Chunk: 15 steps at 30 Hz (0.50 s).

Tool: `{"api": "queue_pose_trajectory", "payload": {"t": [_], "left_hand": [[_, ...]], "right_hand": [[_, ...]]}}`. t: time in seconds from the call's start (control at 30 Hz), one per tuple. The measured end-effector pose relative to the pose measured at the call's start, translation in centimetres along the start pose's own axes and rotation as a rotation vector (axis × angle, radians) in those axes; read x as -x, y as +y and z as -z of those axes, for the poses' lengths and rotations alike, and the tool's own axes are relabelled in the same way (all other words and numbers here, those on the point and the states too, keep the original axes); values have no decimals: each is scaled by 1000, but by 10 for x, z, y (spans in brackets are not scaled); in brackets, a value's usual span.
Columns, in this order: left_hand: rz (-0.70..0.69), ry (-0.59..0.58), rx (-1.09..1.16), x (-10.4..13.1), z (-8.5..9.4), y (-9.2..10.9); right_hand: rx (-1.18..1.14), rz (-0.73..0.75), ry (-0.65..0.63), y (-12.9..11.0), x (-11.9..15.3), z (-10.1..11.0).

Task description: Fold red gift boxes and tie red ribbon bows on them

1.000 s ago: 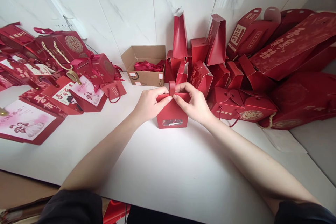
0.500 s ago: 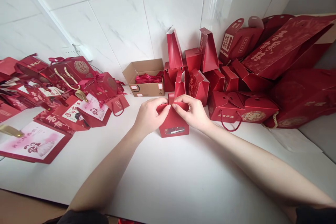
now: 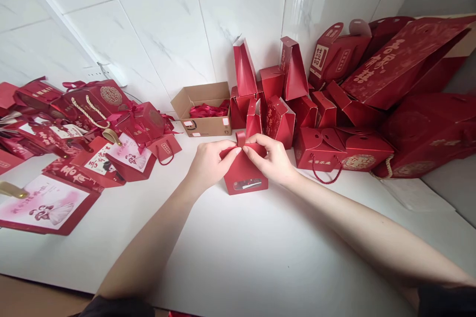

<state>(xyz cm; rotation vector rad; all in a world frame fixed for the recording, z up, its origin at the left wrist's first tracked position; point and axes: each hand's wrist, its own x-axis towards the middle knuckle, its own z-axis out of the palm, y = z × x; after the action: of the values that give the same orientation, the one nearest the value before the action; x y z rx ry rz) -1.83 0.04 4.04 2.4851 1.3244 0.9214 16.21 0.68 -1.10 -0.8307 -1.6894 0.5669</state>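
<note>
A small red gift box (image 3: 246,176) with a clear window low on its front stands upright on the white table in front of me. A loop of red ribbon (image 3: 241,138) rises from its top edge. My left hand (image 3: 211,161) pinches the upper left part of the box by the ribbon, thumb in front and fingers behind. On the other side my right hand (image 3: 270,157) pinches the top edge the same way. Both thumbs nearly meet just below the loop. The ribbon's ends are hidden by my fingers.
Behind the box, a cardboard box (image 3: 208,124) holds red ribbons. Several red boxes (image 3: 282,121) are stacked against the tiled wall, with larger ones (image 3: 344,151) to the right. Finished-looking gift bags and boxes (image 3: 111,101) crowd the left side of the white table (image 3: 238,257).
My hands keep their pinch at the top of the gift box with hardly any movement. The view has shifted slightly.
</note>
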Motion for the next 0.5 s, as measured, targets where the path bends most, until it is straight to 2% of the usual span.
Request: {"api": "queue_pose_trajectory", "payload": {"t": [0.17, 0.5], "left_hand": [[-5, 3, 6, 0, 1, 1], [6, -2, 73, -3, -5, -5]], "right_hand": [[-45, 17, 31, -1, 3, -2], [10, 84, -12, 2, 0, 0]]}}
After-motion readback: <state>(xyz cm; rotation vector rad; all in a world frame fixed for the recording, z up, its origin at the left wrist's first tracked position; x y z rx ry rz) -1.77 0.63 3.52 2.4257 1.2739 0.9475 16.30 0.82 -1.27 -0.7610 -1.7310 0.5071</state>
